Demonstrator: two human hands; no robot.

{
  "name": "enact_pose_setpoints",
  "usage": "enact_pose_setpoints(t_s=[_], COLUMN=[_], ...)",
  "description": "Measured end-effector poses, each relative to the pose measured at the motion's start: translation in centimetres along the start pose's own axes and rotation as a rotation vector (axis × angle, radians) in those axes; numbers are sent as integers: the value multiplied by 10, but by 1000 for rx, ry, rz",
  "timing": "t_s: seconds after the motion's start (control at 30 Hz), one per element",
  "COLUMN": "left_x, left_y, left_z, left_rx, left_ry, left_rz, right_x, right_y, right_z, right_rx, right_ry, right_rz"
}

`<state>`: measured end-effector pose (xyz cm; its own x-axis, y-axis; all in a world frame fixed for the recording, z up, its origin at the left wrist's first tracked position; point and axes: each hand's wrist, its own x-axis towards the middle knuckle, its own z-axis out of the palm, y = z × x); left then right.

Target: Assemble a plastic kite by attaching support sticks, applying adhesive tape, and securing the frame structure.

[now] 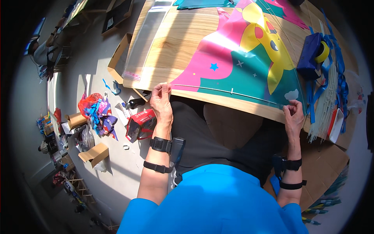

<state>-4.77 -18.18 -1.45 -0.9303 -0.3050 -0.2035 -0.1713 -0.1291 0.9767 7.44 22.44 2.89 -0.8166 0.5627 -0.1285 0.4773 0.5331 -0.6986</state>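
Observation:
A thin kite sail (218,50), pink and teal with a yellow cartoon figure, lies spread over the wooden table. A slim white rod (249,96) runs along its near edge, with a small upright piece near its middle. My left hand (161,102) pinches the sail's near left corner at the table edge. At the near right corner, beside a small white cloud print, my right hand (294,115) has thumb and fingers pressed together on the sail's edge. Both hands are closed, and the rod's ends lie close to them.
A blue tape dispenser (309,58) with yellow tape stands at right, near blue ribbons (343,87) and a bundle of white sticks (326,102). Clear plastic sleeves (146,43) lie at left. On the floor are a red box (140,124) and cardboard boxes (94,154).

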Motion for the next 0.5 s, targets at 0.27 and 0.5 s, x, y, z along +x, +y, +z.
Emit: enact_pose_setpoints(t_s=[0.27, 0.5], left_x=[4, 5], left_y=[-4, -3], left_z=[0, 7], left_rx=[188, 340], left_ry=[-77, -118], left_rz=[158, 325], right_x=[3, 1], right_y=[16, 21], right_z=[8, 9], right_rx=[109, 158], right_ry=[-22, -39], right_rz=[29, 62])
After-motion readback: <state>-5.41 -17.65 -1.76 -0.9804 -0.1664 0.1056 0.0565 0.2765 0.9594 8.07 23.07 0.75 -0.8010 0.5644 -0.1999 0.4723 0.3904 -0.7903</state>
